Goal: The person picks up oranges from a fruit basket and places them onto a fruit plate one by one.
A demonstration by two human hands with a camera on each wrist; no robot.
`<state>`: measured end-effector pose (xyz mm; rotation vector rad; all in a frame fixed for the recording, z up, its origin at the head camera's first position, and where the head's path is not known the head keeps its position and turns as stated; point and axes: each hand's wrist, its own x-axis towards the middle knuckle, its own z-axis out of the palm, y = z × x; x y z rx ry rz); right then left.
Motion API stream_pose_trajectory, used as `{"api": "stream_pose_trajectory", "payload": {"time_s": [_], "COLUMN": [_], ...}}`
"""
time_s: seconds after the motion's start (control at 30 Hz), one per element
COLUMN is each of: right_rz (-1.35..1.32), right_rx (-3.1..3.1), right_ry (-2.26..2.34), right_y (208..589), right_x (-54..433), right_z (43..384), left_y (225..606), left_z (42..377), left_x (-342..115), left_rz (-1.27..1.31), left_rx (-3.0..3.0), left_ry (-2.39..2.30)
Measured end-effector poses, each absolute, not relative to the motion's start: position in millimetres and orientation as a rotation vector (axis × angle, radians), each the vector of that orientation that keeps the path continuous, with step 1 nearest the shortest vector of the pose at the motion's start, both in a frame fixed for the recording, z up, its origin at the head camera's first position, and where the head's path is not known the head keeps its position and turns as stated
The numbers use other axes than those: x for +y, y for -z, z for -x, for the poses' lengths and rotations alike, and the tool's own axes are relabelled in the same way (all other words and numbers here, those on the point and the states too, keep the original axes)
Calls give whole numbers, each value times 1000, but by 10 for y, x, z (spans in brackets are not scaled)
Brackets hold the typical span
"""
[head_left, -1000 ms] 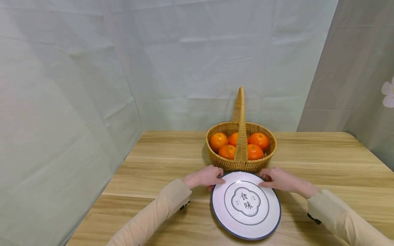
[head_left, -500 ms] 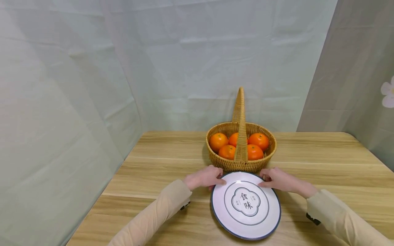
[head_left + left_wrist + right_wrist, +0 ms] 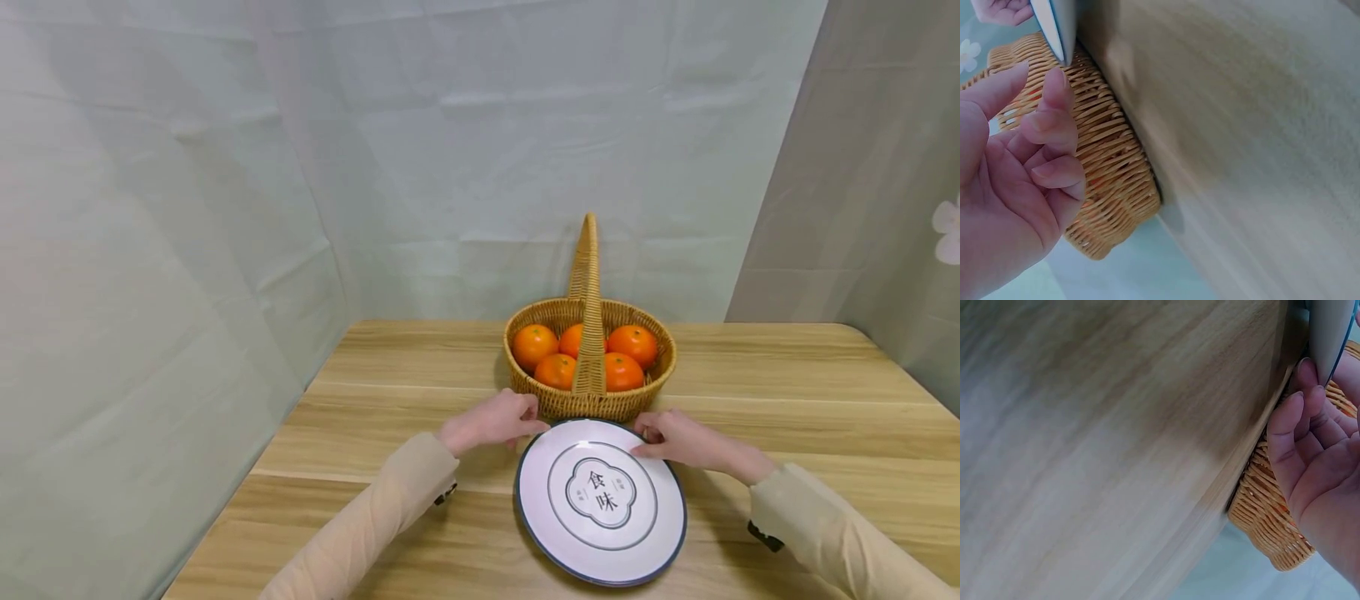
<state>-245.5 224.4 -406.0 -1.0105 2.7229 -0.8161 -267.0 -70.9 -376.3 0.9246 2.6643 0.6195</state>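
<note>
Your three camera views.
Head: farther back, facing forward and down; wrists: close, sharing blue-rimmed plate [image 3: 602,500], wicker basket [image 3: 618,406].

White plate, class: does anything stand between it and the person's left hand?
Nothing visible does. The left hand is close beside the far-left rim of the white plate; whether they touch is unclear. The basket stands beyond the plate, not in between.
</note>
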Motion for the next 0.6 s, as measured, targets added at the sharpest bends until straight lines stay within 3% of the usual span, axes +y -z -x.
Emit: {"api": "stream_pose_trajectory", "payload": {"time_s": [0.6], "right_rz": [1026], "right_rx": [2721], "right_ry": [823], "right_y": [4047], "right_x": [2238], "right_z": [2440], "left_y": [3574], "left_z": [2696], "left_x": [-778], "left_rz": [-1063], "left_rx": [2733], "left_ry": [-742]}}
